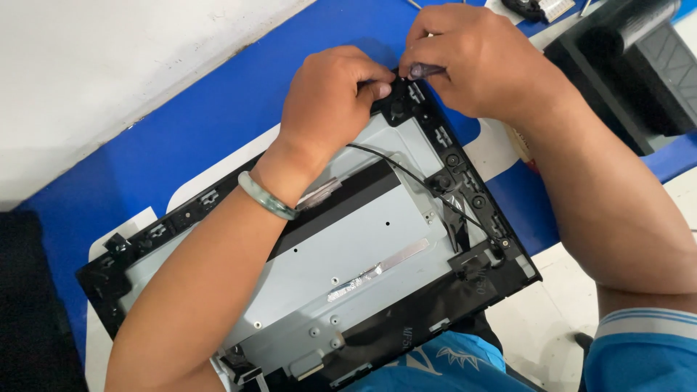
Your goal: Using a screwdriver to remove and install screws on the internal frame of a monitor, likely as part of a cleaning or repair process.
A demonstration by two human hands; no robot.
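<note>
I see my left hand [330,101] pressing the panel [348,254] corner at twelve o'clock, my right hand [472,58] pinching a dark screwdriver [425,70].

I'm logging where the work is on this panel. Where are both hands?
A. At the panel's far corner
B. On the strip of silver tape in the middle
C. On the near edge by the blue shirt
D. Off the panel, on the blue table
A: the left hand and the right hand, which holds a dark-handled tool, meet at the far corner of the display panel.
</note>
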